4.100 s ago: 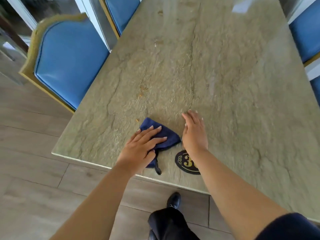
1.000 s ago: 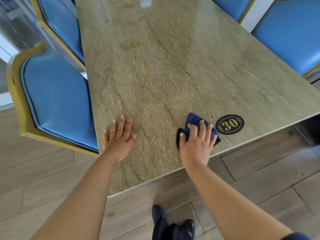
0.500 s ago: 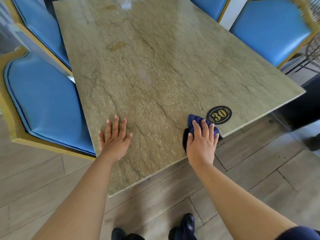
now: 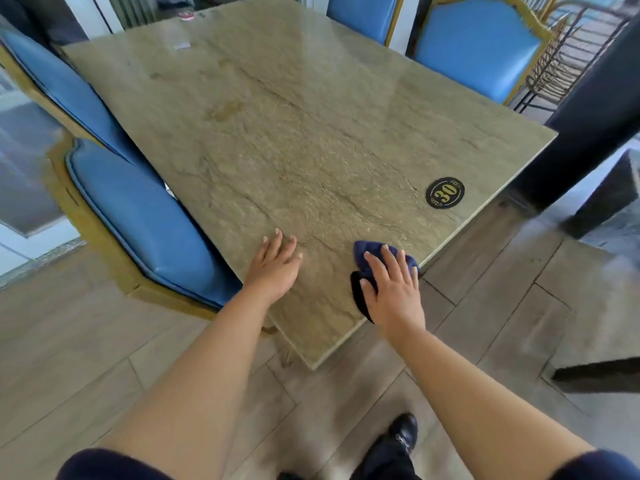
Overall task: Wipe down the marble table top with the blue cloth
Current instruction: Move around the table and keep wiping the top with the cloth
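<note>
The greenish marble table top fills the middle of the head view. A crumpled dark blue cloth lies near the table's front edge, close to its near corner. My right hand presses flat on the cloth, fingers spread, covering most of it. My left hand rests flat on the bare marble to the left of the cloth, fingers apart, holding nothing. A round black badge with a gold "30" is stuck on the marble to the right, apart from the cloth.
Blue padded chairs with gold frames stand along the left side and at the far right. A dark pillar rises at the right. Brownish stains mark the far marble. My black shoe stands on the wood floor.
The cloth went from under my left hand to under my right. Over the last second my right hand slid it left along the front edge, away from the badge. The view swung round.
</note>
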`<state>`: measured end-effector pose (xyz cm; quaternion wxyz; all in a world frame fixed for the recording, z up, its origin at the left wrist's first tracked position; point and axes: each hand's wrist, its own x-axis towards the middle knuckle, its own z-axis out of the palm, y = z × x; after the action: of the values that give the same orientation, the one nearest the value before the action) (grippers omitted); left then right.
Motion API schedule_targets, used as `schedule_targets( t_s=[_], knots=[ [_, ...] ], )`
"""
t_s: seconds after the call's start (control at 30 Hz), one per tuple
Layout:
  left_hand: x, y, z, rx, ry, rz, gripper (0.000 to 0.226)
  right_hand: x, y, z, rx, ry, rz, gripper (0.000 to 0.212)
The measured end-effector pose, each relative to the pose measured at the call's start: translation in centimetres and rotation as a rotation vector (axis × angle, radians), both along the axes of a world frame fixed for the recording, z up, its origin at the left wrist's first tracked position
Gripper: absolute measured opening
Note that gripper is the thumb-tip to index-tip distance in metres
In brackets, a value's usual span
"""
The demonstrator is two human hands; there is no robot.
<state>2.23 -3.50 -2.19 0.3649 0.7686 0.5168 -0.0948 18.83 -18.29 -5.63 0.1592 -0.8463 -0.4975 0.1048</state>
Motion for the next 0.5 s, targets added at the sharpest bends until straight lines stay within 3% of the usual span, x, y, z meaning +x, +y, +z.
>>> schedule_targets(
  t_s=[0.03,0.1,0.2,0.33,0.43,0.5],
  knots=[
    [-0.1,0.2,0.2,-0.025,-0.013,-0.001,0.052,-1.0,0.1,0.3,-0.030,0.028,-0.109,0.052],
    [-0.2,0.4,0.4,-0.039,-0.019,-0.006,0.052,-4.5,0.2,0.5,-0.065,0.021,-0.127,0.055],
    [-0.5,0.4,0.1,0.069,-0.012,-0.031,0.050,-10.3,-0.3,0.0,-0.016,-0.079,0.201,0.056],
    [-1.2,1.7,-0.2,0.224,-0.263,0.130,0.041,-10.0,0.7,-0.5,-0.026,-0.159,0.444,0.056],
    [-1.4,4.8,-0.2,0.229,-0.341,0.138,0.038,-7.1,3.7,-0.5,-0.040,-0.133,0.365,0.057],
    [-1.4,7.6,-0.5,0.247,-0.267,0.098,0.042,-5.3,6.8,-0.4,-0.058,-0.124,0.245,0.059]
  ],
)
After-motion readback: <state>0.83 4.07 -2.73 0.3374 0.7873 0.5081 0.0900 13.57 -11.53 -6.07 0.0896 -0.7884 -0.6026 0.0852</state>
